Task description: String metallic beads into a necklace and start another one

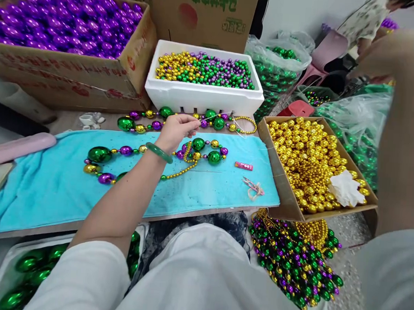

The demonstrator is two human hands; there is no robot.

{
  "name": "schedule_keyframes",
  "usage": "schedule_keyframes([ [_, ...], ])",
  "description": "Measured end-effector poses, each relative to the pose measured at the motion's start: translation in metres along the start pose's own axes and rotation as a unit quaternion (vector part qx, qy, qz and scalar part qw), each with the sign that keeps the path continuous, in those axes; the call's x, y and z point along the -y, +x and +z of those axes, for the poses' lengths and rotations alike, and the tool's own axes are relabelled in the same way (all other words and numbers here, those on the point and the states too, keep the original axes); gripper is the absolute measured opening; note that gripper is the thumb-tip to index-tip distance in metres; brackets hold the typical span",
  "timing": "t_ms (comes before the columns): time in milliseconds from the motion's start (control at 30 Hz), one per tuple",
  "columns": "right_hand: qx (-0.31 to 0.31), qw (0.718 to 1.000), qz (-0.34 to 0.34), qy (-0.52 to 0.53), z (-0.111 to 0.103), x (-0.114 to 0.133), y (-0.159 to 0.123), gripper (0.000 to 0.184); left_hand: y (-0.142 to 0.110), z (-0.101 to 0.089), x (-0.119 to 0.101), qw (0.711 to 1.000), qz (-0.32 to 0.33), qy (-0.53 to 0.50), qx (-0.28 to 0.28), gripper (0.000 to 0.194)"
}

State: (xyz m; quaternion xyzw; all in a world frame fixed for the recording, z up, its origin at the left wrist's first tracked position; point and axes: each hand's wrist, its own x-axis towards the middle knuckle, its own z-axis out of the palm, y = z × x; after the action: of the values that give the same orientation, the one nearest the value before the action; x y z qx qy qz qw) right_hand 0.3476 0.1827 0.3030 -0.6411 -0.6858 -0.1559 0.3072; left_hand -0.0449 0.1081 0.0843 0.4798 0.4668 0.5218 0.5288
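My left hand (180, 127), with a green bangle (159, 152) at the wrist, pinches a thin pale string (211, 116) above the table. Under it, a bead necklace (100, 154) of green, gold and purple balls lies in a loop on the blue towel (211, 192). Behind the hand stretches a second bead necklace (126, 123), along the white foam box. My right hand (372, 60) is raised at the upper right, close to the camera and blurred; its fingers cannot be made out. A small red lighter-like piece (243, 166) and small scissors (253, 188) lie on the towel.
A carton (54, 71) of purple beads and a foam box (203, 96) of mixed beads stand behind. At right are a carton (285, 188) of gold beads, hanging bead strands (295, 258) and bags (278, 70) of green beads. Another person (364, 24) sits at the far right.
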Motion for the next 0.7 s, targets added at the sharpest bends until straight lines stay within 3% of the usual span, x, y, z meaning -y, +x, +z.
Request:
schedule_keyframes([
  [67, 0.078, 0.973, 0.110, -0.185, 0.025, 0.033, -0.043, 0.051, -0.003, 0.006, 0.010, 1.000, -0.016, 0.009, 0.006, 0.012],
  [100, 0.142, 0.963, 0.096, -0.207, 0.039, 0.050, -0.069, 0.033, -0.005, 0.008, 0.014, 1.000, -0.021, 0.015, 0.008, 0.012],
  [167, 0.290, 0.946, 0.021, -0.142, 0.068, 0.077, -0.124, 0.004, -0.010, 0.010, 0.020, 0.999, -0.033, 0.029, 0.011, 0.013],
  [233, 0.419, 0.906, -0.014, -0.057, 0.096, 0.090, -0.178, 0.007, -0.015, 0.010, 0.022, 0.998, -0.052, 0.041, 0.013, 0.015],
  [367, 0.447, 0.892, 0.012, -0.062, 0.130, 0.079, -0.258, 0.019, -0.024, 0.010, 0.022, 0.996, -0.077, 0.048, 0.016, 0.013],
  [433, 0.458, 0.884, 0.043, -0.081, 0.133, 0.069, -0.284, 0.021, -0.027, 0.011, 0.022, 0.996, -0.079, 0.049, 0.019, 0.011],
  [567, 0.527, 0.841, 0.081, -0.090, 0.128, 0.056, -0.324, 0.028, -0.031, 0.016, 0.025, 0.991, -0.125, 0.014, 0.037, 0.013],
  [700, 0.500, 0.862, 0.067, -0.048, 0.133, 0.043, -0.351, 0.027, -0.030, 0.023, 0.030, 0.983, -0.173, -0.027, 0.055, 0.017],
])
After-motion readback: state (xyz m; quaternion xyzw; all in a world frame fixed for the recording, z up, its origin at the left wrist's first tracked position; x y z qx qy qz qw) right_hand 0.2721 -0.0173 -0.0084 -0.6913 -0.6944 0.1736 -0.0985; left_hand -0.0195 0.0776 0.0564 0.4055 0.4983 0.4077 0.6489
